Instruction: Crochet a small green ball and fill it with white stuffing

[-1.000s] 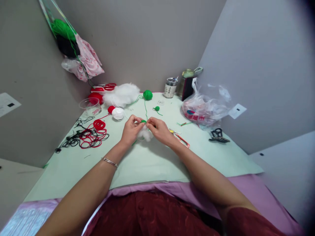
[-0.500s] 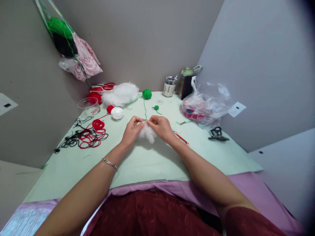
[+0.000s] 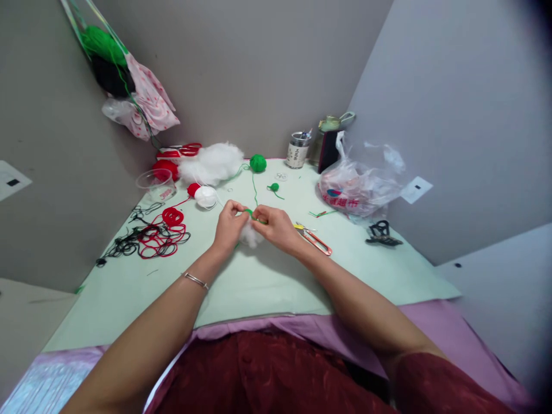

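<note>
Between my fingertips is a small green yarn piece [image 3: 249, 212], mostly covered by the fingers. My left hand [image 3: 227, 229] pinches its left side with thumb and forefinger. Closed fingers of my right hand [image 3: 276, 227] meet it from the right; whether they also hold a thin tool I cannot tell. A tuft of white stuffing [image 3: 250, 235] hangs below the piece, between the hands. From the fingers a green strand runs back to a green yarn ball [image 3: 257, 163]. To the right of my right hand lie an orange-handled cutter [image 3: 318, 244] and a yellow-handled tool [image 3: 299, 226].
Tangled red and black yarn [image 3: 161, 238] spreads at left, near a clear plastic cup [image 3: 157, 185]. White stuffing [image 3: 212, 163] and a white yarn ball [image 3: 206, 196] lie behind. A plastic bag [image 3: 360, 187], a pen tin [image 3: 297, 150] and a black hair clip [image 3: 383, 234] stand right.
The stuffing tuft bulged out larger half a second ago and now shows less below the fingers. My right hand has shifted slightly left and tilted, uncovering the yellow-handled tool again.
</note>
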The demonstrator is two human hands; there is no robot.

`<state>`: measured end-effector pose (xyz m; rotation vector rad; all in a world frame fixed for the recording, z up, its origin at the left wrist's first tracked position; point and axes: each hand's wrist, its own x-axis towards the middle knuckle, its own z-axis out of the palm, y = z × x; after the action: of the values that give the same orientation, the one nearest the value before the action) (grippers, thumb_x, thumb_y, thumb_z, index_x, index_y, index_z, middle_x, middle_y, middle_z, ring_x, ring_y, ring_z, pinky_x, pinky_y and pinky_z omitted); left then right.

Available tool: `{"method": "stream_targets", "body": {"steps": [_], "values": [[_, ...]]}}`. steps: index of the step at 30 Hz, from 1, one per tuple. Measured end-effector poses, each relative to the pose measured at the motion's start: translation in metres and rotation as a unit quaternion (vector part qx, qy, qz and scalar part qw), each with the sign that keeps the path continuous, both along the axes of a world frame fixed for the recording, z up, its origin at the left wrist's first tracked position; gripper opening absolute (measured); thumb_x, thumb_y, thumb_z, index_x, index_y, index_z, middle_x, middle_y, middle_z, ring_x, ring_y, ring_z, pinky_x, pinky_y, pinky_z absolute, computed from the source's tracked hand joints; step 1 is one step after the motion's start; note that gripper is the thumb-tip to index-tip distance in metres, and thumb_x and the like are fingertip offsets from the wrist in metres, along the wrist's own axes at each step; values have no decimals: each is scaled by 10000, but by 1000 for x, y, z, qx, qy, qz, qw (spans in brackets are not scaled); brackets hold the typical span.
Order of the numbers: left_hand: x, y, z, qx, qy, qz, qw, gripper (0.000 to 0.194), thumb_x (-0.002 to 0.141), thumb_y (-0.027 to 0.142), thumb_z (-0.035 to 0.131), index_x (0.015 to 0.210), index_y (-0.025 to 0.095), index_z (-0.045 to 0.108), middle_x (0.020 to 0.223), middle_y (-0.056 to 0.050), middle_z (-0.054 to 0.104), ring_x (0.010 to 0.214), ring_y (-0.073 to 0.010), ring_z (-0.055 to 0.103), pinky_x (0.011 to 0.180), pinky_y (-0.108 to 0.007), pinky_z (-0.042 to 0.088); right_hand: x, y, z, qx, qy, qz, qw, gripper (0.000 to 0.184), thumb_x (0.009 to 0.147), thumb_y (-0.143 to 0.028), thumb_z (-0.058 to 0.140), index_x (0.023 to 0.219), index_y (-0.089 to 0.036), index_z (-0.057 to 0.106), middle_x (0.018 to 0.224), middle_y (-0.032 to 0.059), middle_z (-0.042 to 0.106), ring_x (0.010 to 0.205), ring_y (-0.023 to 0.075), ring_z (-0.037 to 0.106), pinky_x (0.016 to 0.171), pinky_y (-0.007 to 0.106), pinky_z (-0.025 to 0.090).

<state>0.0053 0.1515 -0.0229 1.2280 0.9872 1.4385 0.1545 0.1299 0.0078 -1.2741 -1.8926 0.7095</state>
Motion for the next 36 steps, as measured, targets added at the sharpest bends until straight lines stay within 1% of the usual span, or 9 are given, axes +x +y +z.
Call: {"method": "stream_targets", "body": {"steps": [5, 9, 14, 19, 24, 27, 30, 33, 36], "values": [[-1, -6, 6, -23, -10, -36, 999, 213, 759, 330, 718, 802, 214, 544, 731, 35, 541, 627, -126, 494, 570, -249, 391, 4, 6, -1, -7, 13, -57, 998, 165, 828, -329, 614, 713, -225, 558, 572, -61, 459, 594, 137, 399, 606, 271, 275], [-2, -6, 7, -26, -6, -64, 998, 322, 720, 406, 800, 836, 213, 569, 744, 38, 550, 589, -116, 491, 555, -252, 401, 9, 12, -5, -15, 29, -65, 997, 201, 852, -340, 580, 690, -224, 555, 564, -49, 478, 579, 141, 408, 583, 272, 285], [-1, -2, 2, -11, 0, -53, 999, 326, 685, 341, 791, 820, 225, 518, 802, 26, 590, 613, -122, 528, 567, -250, 421, 8, 9, -3, -16, 35, -22, 999, 159, 887, -303, 530, 759, -221, 576, 607, -42, 529, 604, 145, 442, 604, 269, 311], [0, 0, 0, 25, 2, 12, 1000, 252, 660, 179, 717, 780, 224, 499, 879, 14, 590, 829, -151, 579, 763, -266, 483, -7, -8, 1, -10, 39, 14, 999, 152, 884, -277, 546, 742, -227, 526, 595, -57, 509, 592, 138, 414, 620, 277, 300], [0, -2, 0, -3, -11, -6, 1000, 214, 735, 257, 691, 929, 217, 607, 850, 7, 613, 662, -134, 547, 609, -261, 451, 0, -2, 2, 3, 67, 0, 998, 159, 883, -314, 597, 751, -225, 585, 593, -55, 487, 608, 143, 424, 640, 285, 317], [0, -3, 1, -18, -19, -21, 999, 211, 766, 310, 691, 944, 219, 626, 833, 7, 621, 596, -124, 531, 561, -259, 439, 10, 7, 6, 20, 94, -13, 995, 219, 830, -372, 692, 702, -218, 604, 764, 12, 609, 783, 177, 518, 714, 297, 370], [-1, -4, 2, -20, -23, -31, 999, 228, 776, 334, 713, 963, 237, 625, 876, 9, 641, 585, -118, 538, 544, -253, 441, 14, 9, 13, 18, 133, 23, 991, 325, 840, -482, 673, 686, -213, 576, 997, 77, 688, 973, 212, 592, 783, 313, 445], [0, -6, 2, -23, -17, -34, 999, 237, 767, 339, 757, 953, 237, 650, 940, -2, 667, 600, -113, 545, 524, -240, 421, 13, 6, 18, -30, 189, 73, 979, 348, 881, -533, 572, 737, -224, 507, 993, 73, 707, 804, 174, 627, 679, 304, 478], [0, -6, 3, -32, -18, -26, 999, 214, 772, 331, 748, 942, 235, 661, 929, -3, 667, 567, -104, 519, 494, -237, 394, 11, 6, 16, -43, 195, 49, 979, 253, 855, -474, 586, 878, -236, 502, 1030, 45, 695, 615, 114, 532, 578, 281, 427]]}}
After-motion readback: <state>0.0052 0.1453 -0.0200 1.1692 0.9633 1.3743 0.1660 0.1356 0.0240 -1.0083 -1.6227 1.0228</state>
